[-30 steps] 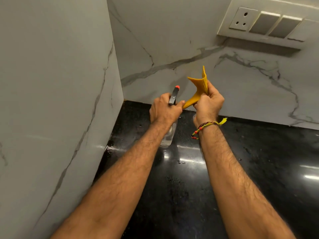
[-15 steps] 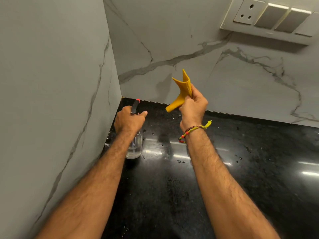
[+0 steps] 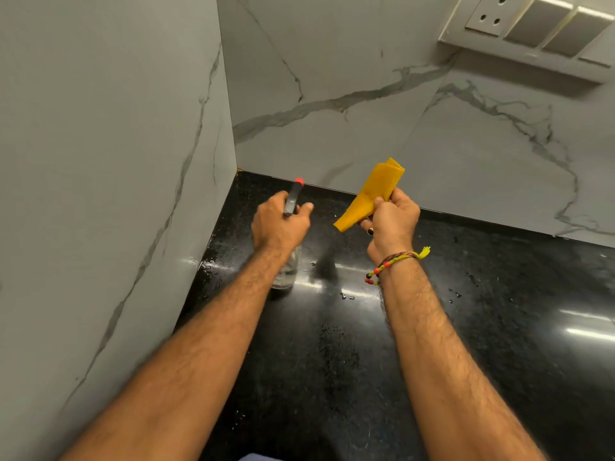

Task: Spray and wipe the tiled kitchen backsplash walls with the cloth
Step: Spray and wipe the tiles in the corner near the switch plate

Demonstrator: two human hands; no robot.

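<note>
My left hand (image 3: 279, 224) grips the black head of a clear spray bottle (image 3: 287, 272) with a red nozzle tip (image 3: 299, 181). The bottle stands on the black countertop (image 3: 332, 344) near the corner. To its right, my right hand (image 3: 392, 221) pinches a folded yellow cloth (image 3: 372, 191), held up in the air above the counter. White marble-look backsplash tiles cover the back wall (image 3: 366, 128) and the left wall (image 3: 100, 194). Neither hand touches a wall.
A white socket and switch panel (image 3: 532, 24) juts from the back wall at the upper right. Water drops speckle the glossy counter near the bottle and along the left wall's base. A beaded thread bracelet (image 3: 392, 261) circles my right wrist.
My left hand brought the bottle down and left toward the corner, where it now stands on the counter. My right hand drew the cloth away from the bottle and the cloth folded flatter.
</note>
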